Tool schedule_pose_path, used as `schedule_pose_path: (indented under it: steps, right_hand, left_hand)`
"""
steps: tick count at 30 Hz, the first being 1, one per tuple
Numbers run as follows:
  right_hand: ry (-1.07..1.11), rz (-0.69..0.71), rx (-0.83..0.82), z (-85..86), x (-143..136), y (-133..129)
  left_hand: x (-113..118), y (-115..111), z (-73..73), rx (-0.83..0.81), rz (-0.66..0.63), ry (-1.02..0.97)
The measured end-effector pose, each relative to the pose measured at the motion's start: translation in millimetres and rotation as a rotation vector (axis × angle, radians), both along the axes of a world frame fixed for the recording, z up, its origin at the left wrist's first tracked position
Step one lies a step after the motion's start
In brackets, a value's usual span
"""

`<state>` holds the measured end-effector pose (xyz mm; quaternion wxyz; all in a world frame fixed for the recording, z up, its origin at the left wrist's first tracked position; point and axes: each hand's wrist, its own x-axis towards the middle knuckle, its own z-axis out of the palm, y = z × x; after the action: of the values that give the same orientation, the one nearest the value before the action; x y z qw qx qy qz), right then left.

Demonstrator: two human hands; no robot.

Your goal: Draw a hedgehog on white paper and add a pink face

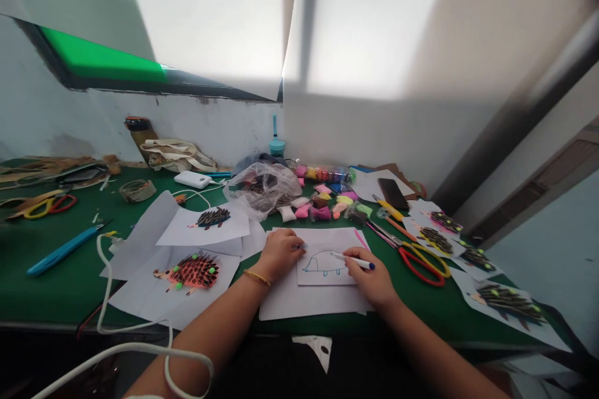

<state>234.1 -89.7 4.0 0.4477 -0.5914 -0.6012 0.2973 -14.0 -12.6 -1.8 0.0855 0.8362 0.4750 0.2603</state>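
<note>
- One head-worn camera gives the single view, facing forward and down from above and behind the near edge of the table (421, 318).
- Both forearms (210, 330) enter from the bottom, so it looks along the wearer's own reach.
- The left hand (282, 252) and right hand (372, 277) lie near, below mid-frame.
- The wall (234, 128) stands farther off, behind.
- The blurred left edge seems stretched, perhaps by a wide lens.

Looking like a craft workspace: small colored packets (321, 214) and scissors (403, 242) are crowding a green tabletop (435, 310), 2 spiky-animal pictures (191, 273) are lying left, 4 right, 1 blue line drawing (325, 263) is sitting between.
</note>
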Motion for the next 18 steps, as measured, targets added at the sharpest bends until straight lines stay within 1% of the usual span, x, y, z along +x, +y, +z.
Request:
schedule_pose_path:
  steps: [2, 3, 7, 12, 18]
  right_hand:
    - [0.002, 0.084, -0.011, 5.1, -14, 2]
    - [-0.002, 0.102, -0.004, 5.7, -20, 3]
    - [-0.036, 0.103, 0.021, -2.2, -36, 9]
    - [-0.144, 0.124, 0.130, -11.9, -36, 13]
    - [-0.161, 0.126, 0.124, -11.3, -36, 13]
  left_hand:
    - [0, 1, -1.9, -0.002, -0.018, 0.007]
    - [0, 1, -2.5, -0.003, -0.020, 0.011]
    - [0, 1, -3.7, -0.011, -0.014, 0.024]
    - [0, 2, -4.4, -0.010, -0.012, 0.028]
    - [0, 2, -4.1, -0.020, -0.007, 0.031]
